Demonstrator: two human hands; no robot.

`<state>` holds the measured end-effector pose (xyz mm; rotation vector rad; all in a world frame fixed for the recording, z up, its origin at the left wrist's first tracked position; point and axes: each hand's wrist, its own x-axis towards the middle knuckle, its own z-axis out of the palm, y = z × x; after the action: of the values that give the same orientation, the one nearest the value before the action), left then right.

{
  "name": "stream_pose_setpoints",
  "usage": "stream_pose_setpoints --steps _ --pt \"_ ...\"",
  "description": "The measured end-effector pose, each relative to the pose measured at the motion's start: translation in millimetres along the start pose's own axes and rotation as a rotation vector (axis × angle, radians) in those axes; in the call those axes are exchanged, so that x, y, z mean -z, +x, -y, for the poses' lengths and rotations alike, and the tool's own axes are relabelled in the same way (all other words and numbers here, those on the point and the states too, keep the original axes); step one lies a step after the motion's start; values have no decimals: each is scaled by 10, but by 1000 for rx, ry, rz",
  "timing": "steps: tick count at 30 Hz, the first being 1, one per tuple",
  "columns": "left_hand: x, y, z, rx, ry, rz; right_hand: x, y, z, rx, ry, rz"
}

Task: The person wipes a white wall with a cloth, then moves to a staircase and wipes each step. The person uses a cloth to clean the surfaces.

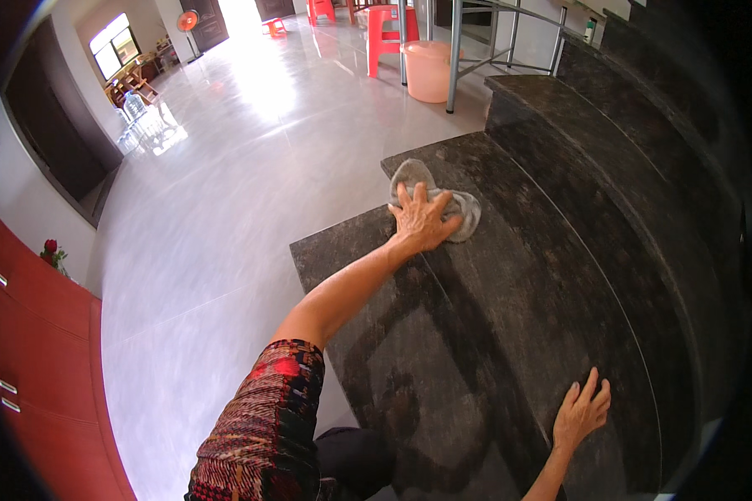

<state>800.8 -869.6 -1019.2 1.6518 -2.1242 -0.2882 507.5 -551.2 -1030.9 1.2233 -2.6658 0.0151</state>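
My left hand (424,221) presses a crumpled grey cloth (468,215) onto a dark stone stair step (510,275), near its outer left end. The fingers are bent over the cloth, and part of it bunches out past the fingertips and beside the thumb. Lower right, my right hand (581,415) rests on the dark stone with its fingers stretched out and nothing in them. Darker, wet-looking streaks mark the step surface between the two hands.
More dark steps (576,108) curve up to the right. Beyond the stair end stand a metal frame (455,58), a pink lidded bucket (429,73) and a red stool (384,42). A red cabinet (42,334) is at left; clear plastic bottles (134,106) stand farther back.
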Motion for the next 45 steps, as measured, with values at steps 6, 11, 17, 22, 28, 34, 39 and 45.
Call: stream_pose_setpoints --steps 6,11,17,22,28,34,39,45 --pt "-443 -933 -507 -214 -260 -136 78 7 109 43 135 -81" --pt "-671 -1982 -1404 -453 -332 -143 -46 5 -30 85 172 -131" --pt "-671 -2141 -1571 -902 -347 -71 -58 -36 -79 100 211 -147" --pt "-456 -1578 -1291 -1045 -221 24 56 -62 -36 67 205 -57" --pt "-176 -677 -543 -824 -98 -99 70 -61 -4 59 134 -24" --pt "-204 273 288 -325 34 -328 14 -43 -47 54 76 -21" --pt "-294 663 520 26 -127 -552 32 -35 -15 66 69 -8" --pt "-199 748 411 315 -143 -383 82 -14 70 76 124 -48"
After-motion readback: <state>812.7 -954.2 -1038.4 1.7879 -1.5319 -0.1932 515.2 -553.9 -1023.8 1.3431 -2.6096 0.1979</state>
